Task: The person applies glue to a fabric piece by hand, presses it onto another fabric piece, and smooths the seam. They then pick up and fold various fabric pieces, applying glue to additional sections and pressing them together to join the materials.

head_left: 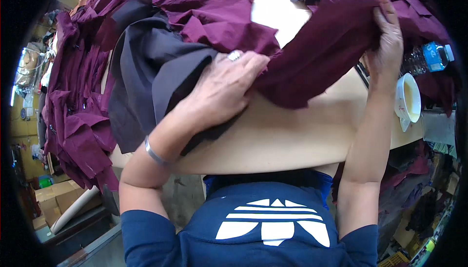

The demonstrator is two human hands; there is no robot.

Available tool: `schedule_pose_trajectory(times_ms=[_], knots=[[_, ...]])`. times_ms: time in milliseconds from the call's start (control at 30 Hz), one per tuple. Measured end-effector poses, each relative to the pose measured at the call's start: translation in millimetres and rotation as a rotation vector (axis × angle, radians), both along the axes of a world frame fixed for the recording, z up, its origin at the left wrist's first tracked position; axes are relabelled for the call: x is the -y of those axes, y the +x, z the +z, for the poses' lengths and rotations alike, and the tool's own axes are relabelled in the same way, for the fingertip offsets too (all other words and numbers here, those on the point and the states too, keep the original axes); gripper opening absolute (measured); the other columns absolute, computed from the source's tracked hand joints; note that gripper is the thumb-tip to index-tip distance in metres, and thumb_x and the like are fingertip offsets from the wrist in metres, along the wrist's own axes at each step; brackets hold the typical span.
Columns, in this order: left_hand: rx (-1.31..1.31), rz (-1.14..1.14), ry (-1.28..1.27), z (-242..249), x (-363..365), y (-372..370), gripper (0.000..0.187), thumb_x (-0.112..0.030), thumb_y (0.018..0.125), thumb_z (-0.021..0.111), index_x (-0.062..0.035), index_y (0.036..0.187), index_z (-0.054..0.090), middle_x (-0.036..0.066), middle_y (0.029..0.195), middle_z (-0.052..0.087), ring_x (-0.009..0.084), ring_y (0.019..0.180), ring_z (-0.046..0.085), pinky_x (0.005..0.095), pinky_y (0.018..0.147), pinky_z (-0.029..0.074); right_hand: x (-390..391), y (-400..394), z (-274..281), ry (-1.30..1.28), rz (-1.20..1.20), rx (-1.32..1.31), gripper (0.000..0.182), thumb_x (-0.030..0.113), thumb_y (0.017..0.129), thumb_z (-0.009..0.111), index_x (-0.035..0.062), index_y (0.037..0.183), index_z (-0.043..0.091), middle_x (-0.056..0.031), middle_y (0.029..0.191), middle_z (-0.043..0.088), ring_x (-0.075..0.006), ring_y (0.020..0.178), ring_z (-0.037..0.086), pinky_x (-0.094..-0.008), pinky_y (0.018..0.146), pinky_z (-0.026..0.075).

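A maroon fabric piece (317, 52) is stretched between my two hands above the table. My left hand (231, 79), with a ring on one finger, is closed on its left end near the middle of the view. Its fingertips are partly hidden. At the upper right, my right hand (387, 33) grips the other end, thumb side up, with some fingers behind the cloth. Under my left wrist lies a dark grey fabric piece (141, 67), folded and draped toward the table's front edge. Another crumpled maroon piece (209, 13) lies just beyond my left hand.
The pale tabletop (273, 140) has a curved front edge close to my body. A white cup (409, 99) and a plastic water bottle (429, 57) are at the right. A maroon fabric heap (78, 106) hangs over the left side. Cardboard boxes (58, 199) stand on the lower left.
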State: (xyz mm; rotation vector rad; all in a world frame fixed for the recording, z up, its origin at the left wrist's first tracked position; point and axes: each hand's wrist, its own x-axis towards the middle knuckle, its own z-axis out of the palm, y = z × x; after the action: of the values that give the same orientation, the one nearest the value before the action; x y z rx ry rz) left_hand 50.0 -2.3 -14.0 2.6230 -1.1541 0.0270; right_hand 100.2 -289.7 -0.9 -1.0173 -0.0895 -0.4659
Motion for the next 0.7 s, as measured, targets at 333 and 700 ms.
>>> schedule_pose_trajectory(times_ms=[333, 700], knots=[[0.875, 0.058, 0.009, -7.9, -10.2, 103.7, 0.06, -0.005, 0.079, 0.049, -0.0277, 0.134, 0.042, 0.0, 0.137, 0.041, 0.0196, 0.122, 0.041, 0.0378, 0.099, 0.034, -56.4, -111.5, 17.8, -1.337, 0.341, 0.306, 0.046, -0.01, 0.067, 0.055, 0.0058, 0.111, 0.061, -0.0063, 0.078, 0.065, -0.0198, 0.069, 0.062, -0.0314, 0.07, 0.049], [0.741, 0.079, -0.108, -5.0, -45.6, -17.3, 0.05, -0.008, 0.072, 0.059, -0.0215, 0.12, 0.056, 0.002, 0.127, 0.05, 0.0208, 0.12, 0.043, 0.0393, 0.102, 0.03, -68.0, -89.2, 5.9, -1.032, 0.278, 0.019, 0.065, 0.032, 0.08, 0.065, 0.0053, 0.133, 0.04, -0.0141, 0.099, 0.064, -0.0263, 0.088, 0.063, -0.035, 0.078, 0.048]])
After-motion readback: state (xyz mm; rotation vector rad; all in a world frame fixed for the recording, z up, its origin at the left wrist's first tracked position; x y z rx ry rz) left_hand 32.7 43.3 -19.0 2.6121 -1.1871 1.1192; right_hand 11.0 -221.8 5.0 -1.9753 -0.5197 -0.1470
